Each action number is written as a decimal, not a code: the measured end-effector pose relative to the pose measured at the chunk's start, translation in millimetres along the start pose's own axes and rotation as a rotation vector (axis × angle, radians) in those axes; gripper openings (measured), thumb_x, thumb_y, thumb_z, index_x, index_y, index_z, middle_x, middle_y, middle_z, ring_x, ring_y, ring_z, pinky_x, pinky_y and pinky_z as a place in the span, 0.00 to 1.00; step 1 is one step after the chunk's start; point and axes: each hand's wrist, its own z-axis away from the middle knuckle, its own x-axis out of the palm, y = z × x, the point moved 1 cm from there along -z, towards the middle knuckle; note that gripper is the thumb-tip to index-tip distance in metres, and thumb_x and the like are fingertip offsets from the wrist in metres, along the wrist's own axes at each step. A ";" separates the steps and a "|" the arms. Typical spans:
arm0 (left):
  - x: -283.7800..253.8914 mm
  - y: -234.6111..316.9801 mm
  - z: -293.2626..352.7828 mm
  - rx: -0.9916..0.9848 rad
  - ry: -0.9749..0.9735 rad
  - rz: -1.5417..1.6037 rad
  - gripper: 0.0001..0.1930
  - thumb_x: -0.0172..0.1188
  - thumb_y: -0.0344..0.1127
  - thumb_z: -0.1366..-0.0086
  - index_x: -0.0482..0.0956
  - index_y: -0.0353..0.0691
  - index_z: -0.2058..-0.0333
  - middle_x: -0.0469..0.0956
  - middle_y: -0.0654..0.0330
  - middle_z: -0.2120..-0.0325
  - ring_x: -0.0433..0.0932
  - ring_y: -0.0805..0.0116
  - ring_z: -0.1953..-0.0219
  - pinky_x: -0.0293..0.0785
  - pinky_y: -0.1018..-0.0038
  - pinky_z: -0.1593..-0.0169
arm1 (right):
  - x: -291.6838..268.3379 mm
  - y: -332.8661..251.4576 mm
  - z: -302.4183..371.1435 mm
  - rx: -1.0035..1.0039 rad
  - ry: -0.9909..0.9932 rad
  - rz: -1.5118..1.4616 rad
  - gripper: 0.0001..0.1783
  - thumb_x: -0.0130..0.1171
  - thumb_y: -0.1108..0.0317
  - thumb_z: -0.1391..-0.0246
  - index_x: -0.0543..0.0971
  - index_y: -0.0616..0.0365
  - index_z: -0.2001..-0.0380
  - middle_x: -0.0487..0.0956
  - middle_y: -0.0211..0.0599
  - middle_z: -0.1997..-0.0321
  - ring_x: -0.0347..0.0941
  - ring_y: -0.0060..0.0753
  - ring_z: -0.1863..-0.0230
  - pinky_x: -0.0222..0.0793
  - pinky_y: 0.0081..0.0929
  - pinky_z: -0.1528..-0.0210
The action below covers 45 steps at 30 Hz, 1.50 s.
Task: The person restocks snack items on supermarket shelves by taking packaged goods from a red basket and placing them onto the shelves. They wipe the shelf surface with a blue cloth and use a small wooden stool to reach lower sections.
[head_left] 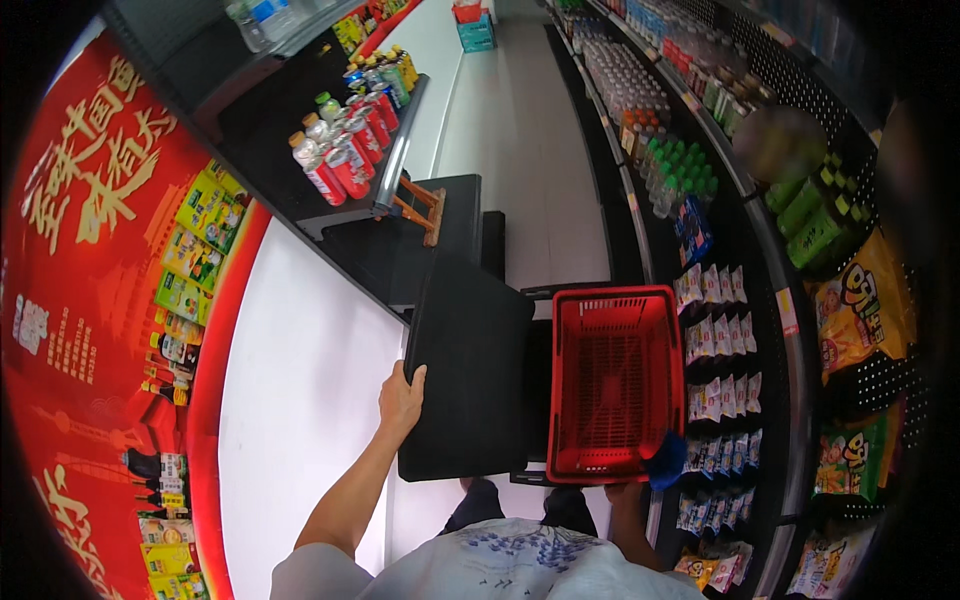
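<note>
Inside, the red basket (612, 360) is bare; left hand (402, 400) grips black panel (465, 385); right hand (626, 492), half-hidden, unclear.

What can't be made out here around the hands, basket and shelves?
In the head view:
Right hand: fingers mostly hidden by the red basket.
Left hand: any fingers under the black panel, hidden by it.
Basket's near right corner: covered by the blue fuzzy thing.
Blurred patch, upper right: blur hides what is there.

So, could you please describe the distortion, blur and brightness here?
Head view: the right shelf rail curves with the fisheye; a round patch at upper right is blurred; the white panel is very bright; the red basket looks fairly sharp.
</note>
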 end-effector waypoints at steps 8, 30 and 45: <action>-41.1 -83.9 -36.2 -0.049 -0.018 0.050 0.23 0.53 0.53 0.31 0.73 0.34 0.58 0.81 0.41 0.65 0.80 0.39 0.59 0.74 0.52 0.55 | 63.3 63.8 15.8 -0.151 -0.016 0.185 0.33 0.50 0.39 0.41 0.73 0.49 0.40 0.74 0.38 0.38 0.70 0.46 0.39 0.66 0.51 0.36; -117.9 -234.0 -48.7 -0.090 0.035 0.180 0.18 0.61 0.45 0.37 0.80 0.34 0.58 0.82 0.43 0.63 0.80 0.43 0.56 0.74 0.56 0.51 | 88.7 168.0 26.6 0.053 0.380 0.185 0.31 0.47 0.39 0.42 0.77 0.46 0.44 0.76 0.35 0.38 0.70 0.48 0.39 0.67 0.57 0.39; -219.9 -296.1 -17.9 -0.251 0.209 -0.018 0.17 0.61 0.43 0.37 0.81 0.35 0.57 0.83 0.45 0.62 0.81 0.45 0.57 0.74 0.57 0.51 | 111.2 307.2 -26.7 0.348 0.240 0.324 0.37 0.41 0.27 0.43 0.77 0.40 0.45 0.80 0.29 0.43 0.71 0.39 0.39 0.60 0.57 0.41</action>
